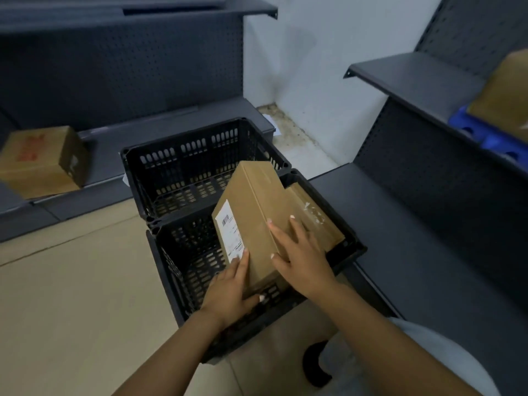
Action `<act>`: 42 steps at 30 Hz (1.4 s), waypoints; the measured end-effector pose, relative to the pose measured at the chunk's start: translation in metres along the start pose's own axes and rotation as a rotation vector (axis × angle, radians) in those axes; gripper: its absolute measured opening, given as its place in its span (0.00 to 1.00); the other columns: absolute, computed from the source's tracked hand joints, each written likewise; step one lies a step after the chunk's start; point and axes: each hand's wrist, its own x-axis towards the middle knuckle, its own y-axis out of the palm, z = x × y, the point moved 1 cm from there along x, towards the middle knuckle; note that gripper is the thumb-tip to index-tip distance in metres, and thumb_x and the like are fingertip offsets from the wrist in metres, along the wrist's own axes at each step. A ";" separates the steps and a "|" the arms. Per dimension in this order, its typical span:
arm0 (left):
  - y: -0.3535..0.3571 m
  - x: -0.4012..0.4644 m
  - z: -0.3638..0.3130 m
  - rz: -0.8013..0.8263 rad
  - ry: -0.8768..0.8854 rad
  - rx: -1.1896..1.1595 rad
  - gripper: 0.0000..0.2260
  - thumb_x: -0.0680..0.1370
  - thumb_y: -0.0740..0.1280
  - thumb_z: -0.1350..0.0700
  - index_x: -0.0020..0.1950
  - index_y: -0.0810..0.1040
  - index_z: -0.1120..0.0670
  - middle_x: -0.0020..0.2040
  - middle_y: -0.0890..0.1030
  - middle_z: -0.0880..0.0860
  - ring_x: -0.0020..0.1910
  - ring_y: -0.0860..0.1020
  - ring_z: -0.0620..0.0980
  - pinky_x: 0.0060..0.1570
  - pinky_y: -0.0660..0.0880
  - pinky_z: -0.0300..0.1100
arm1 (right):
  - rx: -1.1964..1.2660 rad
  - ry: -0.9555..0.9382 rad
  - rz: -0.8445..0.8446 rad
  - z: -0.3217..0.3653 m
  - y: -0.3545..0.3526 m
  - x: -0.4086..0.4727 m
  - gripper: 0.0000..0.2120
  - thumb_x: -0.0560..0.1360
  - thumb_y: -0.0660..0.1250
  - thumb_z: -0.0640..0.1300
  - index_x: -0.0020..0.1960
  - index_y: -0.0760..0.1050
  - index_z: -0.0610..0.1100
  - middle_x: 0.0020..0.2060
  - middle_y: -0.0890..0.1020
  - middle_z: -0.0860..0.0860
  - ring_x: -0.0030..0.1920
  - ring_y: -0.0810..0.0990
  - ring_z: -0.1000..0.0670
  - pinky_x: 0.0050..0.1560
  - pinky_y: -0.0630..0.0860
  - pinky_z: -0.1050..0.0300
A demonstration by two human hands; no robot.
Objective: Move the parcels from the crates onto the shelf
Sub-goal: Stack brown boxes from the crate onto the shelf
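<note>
A long brown cardboard parcel [258, 207] with a white label is tilted up over the near black crate [183, 270]. My left hand [231, 290] grips its lower end, fingers on the labelled side, thumb under the end. My right hand [300, 255] lies on its top face with fingers spread. A second brown parcel [317, 221] lies in the same crate, under and to the right of the first. The far black crate [197, 155] shows no parcel inside.
A dark low shelf [400, 224] runs along the right, with a higher shelf [405, 72] carrying a blue item [483, 132] and a brown box [505, 95]. On the left low shelf [108, 138] sits a brown box [43, 161] with red print. Tan floor lies to the left.
</note>
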 end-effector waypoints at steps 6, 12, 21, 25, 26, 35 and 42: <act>-0.065 -0.013 -0.033 -0.152 0.061 -0.083 0.51 0.68 0.62 0.27 0.72 0.26 0.39 0.78 0.38 0.56 0.76 0.51 0.57 0.72 0.60 0.53 | 0.180 -0.052 -0.198 0.006 -0.085 -0.060 0.30 0.79 0.60 0.55 0.68 0.44 0.76 0.77 0.49 0.54 0.76 0.52 0.46 0.72 0.58 0.44; -0.148 -0.019 -0.104 -0.227 0.237 -0.193 0.54 0.62 0.66 0.25 0.69 0.26 0.32 0.75 0.29 0.50 0.77 0.49 0.58 0.71 0.61 0.55 | 0.298 -0.084 -0.451 0.003 -0.182 -0.125 0.30 0.79 0.63 0.50 0.68 0.50 0.75 0.77 0.52 0.57 0.73 0.51 0.61 0.68 0.56 0.58; -0.248 -0.016 -0.272 -0.429 0.698 -0.127 0.49 0.61 0.63 0.25 0.72 0.35 0.30 0.76 0.32 0.43 0.76 0.46 0.53 0.71 0.56 0.55 | 0.234 0.034 -0.715 -0.027 -0.300 -0.244 0.46 0.68 0.68 0.65 0.71 0.35 0.73 0.75 0.45 0.67 0.75 0.48 0.61 0.74 0.58 0.46; -0.265 -0.013 -0.358 -0.444 0.881 -0.133 0.47 0.60 0.60 0.24 0.72 0.39 0.29 0.74 0.33 0.37 0.76 0.45 0.49 0.71 0.57 0.55 | 0.146 0.112 -0.877 -0.053 -0.342 -0.291 0.54 0.68 0.74 0.57 0.71 0.32 0.70 0.76 0.48 0.64 0.76 0.49 0.60 0.74 0.59 0.47; -0.265 -0.012 -0.378 -0.439 0.924 -0.146 0.46 0.60 0.60 0.23 0.72 0.41 0.29 0.74 0.34 0.37 0.76 0.45 0.48 0.71 0.56 0.54 | 0.140 0.133 -0.914 -0.061 -0.351 -0.303 0.54 0.68 0.74 0.56 0.72 0.32 0.69 0.76 0.49 0.64 0.76 0.50 0.60 0.75 0.58 0.47; -0.230 -0.014 -0.541 -0.285 1.156 -0.137 0.43 0.57 0.54 0.18 0.70 0.52 0.28 0.76 0.45 0.36 0.74 0.46 0.43 0.73 0.55 0.52 | 0.398 0.364 -1.084 -0.150 -0.380 -0.408 0.50 0.67 0.72 0.56 0.74 0.39 0.66 0.62 0.59 0.76 0.67 0.64 0.62 0.59 0.67 0.71; -0.178 -0.026 -0.637 -0.151 1.196 0.000 0.40 0.67 0.65 0.28 0.75 0.55 0.36 0.77 0.50 0.42 0.75 0.49 0.48 0.73 0.56 0.52 | 0.468 0.614 -1.121 -0.212 -0.374 -0.469 0.51 0.66 0.71 0.60 0.77 0.42 0.60 0.73 0.60 0.56 0.68 0.65 0.53 0.68 0.67 0.53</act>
